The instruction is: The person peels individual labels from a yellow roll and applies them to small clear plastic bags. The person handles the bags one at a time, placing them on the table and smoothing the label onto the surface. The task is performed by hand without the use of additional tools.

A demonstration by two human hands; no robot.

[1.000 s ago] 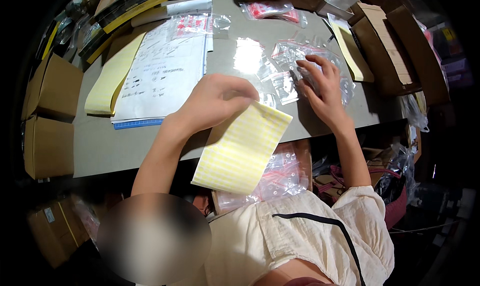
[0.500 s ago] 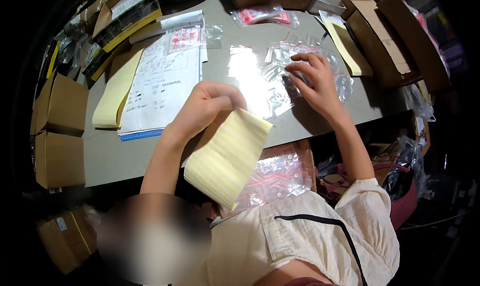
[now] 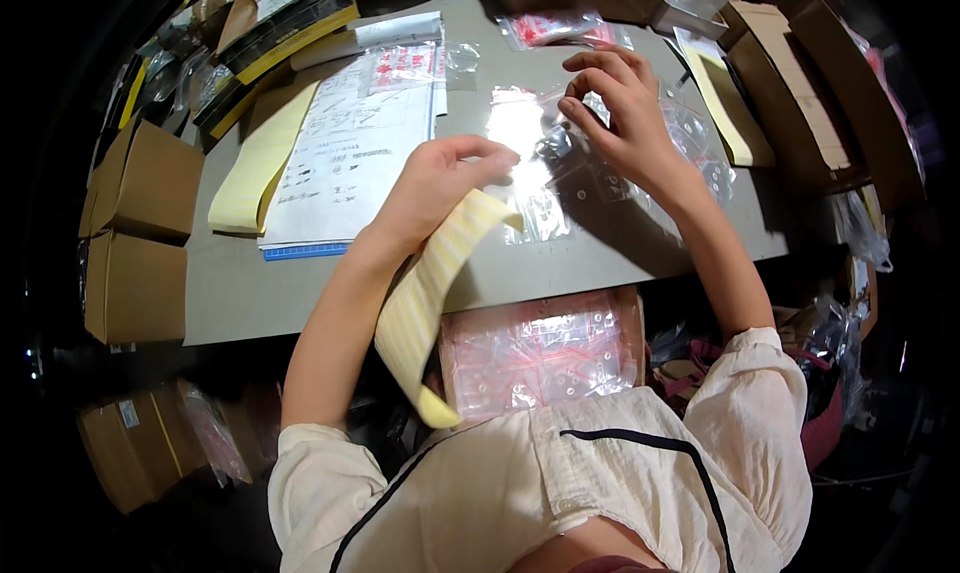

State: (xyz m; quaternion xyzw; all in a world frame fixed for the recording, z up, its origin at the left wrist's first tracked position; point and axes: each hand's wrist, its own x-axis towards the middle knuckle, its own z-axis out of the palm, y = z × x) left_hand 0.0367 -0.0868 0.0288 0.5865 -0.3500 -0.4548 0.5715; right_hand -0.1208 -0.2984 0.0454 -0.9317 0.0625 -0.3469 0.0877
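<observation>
My left hand (image 3: 445, 183) is closed at the top edge of a yellow-and-white striped sheet of stickers (image 3: 425, 298), which hangs curved beneath it past the table's front edge. Over the right part of the table, my right hand (image 3: 625, 113) has its thumb and forefinger drawn together in a pinch. Whatever lies between those fingertips is too small to make out. Clear zip bags (image 3: 600, 178) are spread flat under and around the right hand, some with a small round hole. Bright glare hides part of the bags close to the left fingertips.
Below the table edge, an open box (image 3: 540, 358) holds more clear bags with pink seals. Written papers (image 3: 350, 163) and a yellow sheet (image 3: 255, 173) lie on the left. Cardboard boxes (image 3: 140, 233) stand at the left edge, another carton (image 3: 790, 83) at the right. Red-printed bags (image 3: 560, 30) lie farther back.
My right hand has moved up and its thumb and forefinger have come together. The sticker sheet has turned from facing flat to a narrower, curled hang. The whole view has shifted slightly.
</observation>
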